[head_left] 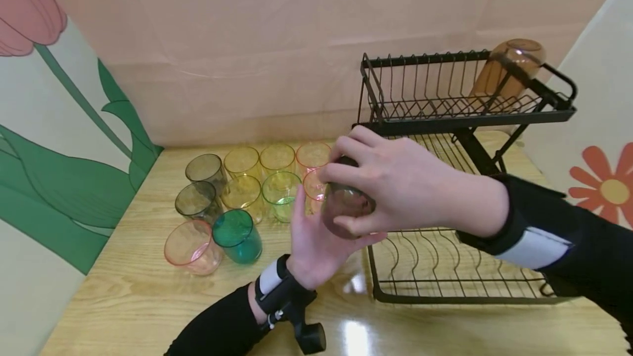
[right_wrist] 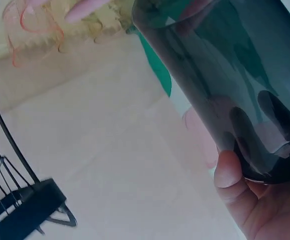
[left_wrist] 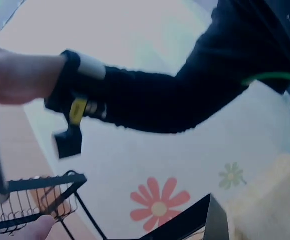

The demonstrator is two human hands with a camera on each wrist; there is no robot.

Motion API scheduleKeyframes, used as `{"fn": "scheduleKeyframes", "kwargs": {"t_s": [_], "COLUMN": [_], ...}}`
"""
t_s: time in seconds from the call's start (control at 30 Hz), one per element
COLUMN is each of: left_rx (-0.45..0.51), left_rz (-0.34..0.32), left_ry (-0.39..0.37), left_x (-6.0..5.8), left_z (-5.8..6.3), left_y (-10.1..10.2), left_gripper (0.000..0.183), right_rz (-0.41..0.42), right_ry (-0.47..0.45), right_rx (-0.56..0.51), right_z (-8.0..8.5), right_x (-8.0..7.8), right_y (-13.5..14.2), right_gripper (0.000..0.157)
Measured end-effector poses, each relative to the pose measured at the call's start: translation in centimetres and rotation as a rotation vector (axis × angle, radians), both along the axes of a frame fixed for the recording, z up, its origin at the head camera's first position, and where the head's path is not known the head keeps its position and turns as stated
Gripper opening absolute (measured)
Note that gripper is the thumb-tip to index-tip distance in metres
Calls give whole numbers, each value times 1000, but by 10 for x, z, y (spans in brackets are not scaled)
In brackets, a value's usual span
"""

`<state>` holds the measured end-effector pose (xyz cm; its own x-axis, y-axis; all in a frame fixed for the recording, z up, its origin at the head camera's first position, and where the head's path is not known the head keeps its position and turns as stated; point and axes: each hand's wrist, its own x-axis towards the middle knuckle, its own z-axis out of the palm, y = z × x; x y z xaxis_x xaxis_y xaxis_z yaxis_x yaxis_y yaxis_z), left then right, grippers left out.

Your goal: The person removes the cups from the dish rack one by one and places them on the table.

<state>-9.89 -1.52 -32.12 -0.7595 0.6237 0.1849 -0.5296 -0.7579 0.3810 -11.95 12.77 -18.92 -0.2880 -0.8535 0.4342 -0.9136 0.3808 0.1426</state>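
Observation:
My right hand (head_left: 395, 183) grips a dark, see-through grey glass (head_left: 346, 207) by its base end, fingers curled round it. In the right wrist view the thumb presses near the glass's base, with the smooth wall slanting up and left. My left hand (head_left: 316, 249) is just beneath and behind the glass, palm facing it, fingers straight and spread; the glass overlaps the palm in the head view. On the table to the left stand a green glass (head_left: 282, 195) and a teal glass (head_left: 237, 236), close to the left hand.
Two dark grey glasses (head_left: 198, 202), several yellow glasses (head_left: 242, 161) and pink glasses (head_left: 193, 247) stand upright at left. A black two-tier dish rack (head_left: 465, 300) fills the right side. An amber glass (head_left: 514, 70) sits upside down on its upper tier. A wall stands behind.

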Motion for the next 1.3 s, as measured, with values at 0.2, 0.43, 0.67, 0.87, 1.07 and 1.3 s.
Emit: {"fn": "scheduleKeyframes", "kwargs": {"t_s": [0.2, 0.43, 0.67, 0.87, 1.07, 1.3], "left_rx": [-50, -118, -230, -388, -601, -921], "left_rz": [28, 83, 114, 117, 166, 258], "left_ry": [-66, -123, -169, -195, -86, 120], "left_x": [6, 11, 13, 8, 1, -8], "left_z": [9, 16, 12, 3, -10, -16], "left_y": [4, 5, 5, -4, -22, -44], "left_gripper": [77, 70, 51, 54, 44, 44], "right_rz": [25, 28, 24, 33, 29, -10], "right_ry": [-26, -41, -27, -39, -133, -209], "right_rx": [-5, -23, 3, 16, 103, 156], "right_z": [-11, -17, -23, -33, -46, -59], "right_x": [0, 1, 4, 2, 5, 11], "right_y": [-6, -8, -10, -7, 2, 16], "right_gripper": [46, 46, 50, 53, 57, 54]}}
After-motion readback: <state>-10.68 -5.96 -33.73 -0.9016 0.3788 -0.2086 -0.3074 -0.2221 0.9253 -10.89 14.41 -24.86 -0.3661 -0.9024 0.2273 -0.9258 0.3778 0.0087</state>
